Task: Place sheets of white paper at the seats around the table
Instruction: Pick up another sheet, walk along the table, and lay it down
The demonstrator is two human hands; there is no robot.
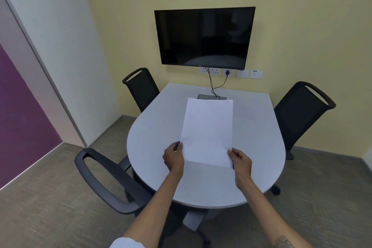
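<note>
I hold white paper (207, 131) above the middle of the white round-ended table (153, 137). My left hand (174, 158) grips its lower left corner and my right hand (240, 160) grips its lower right corner. Whether it is one sheet or a stack I cannot tell. A faint white sheet (246, 111) seems to lie flat on the table near the right chair. Black mesh chairs stand at the near left (104, 179), far left (141, 86) and right (300, 110).
A dark wall screen (204, 36) hangs over the table's far end, with sockets and a cable running down to a grey cable box (211, 97) in the tabletop. Grey carpet surrounds the table. A purple panel is on the left wall.
</note>
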